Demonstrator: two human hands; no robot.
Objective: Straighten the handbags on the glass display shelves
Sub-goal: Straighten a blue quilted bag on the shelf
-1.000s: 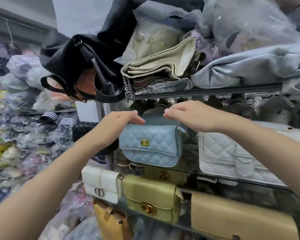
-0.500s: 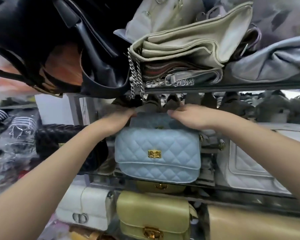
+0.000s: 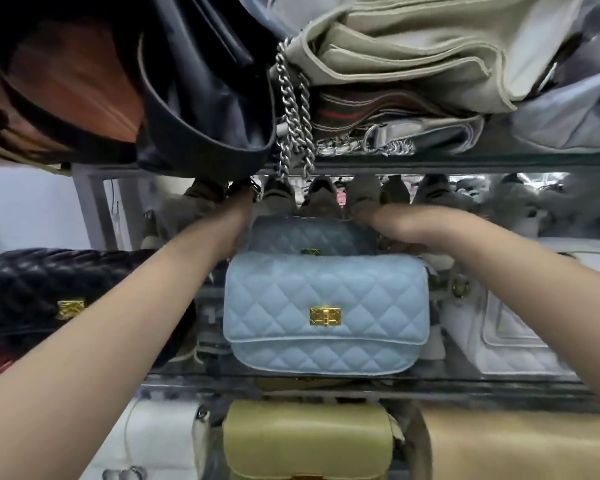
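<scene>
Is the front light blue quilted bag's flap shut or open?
Shut: the light blue bag has its flap lying flat down the front, gold clasp centred on it.

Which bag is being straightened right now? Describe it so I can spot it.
Find the middle glass shelf, under the hanging silver chain. At its centre front stands a pale blue quilted bag with a gold clasp, a black quilted bag on its left and a white one on its right.

Both bare forearms are extended forward, converging slightly. Left hand (image 3: 238, 223) and right hand (image 3: 392, 225) are reached deep, fingers hidden, grip not discernible.
</scene>
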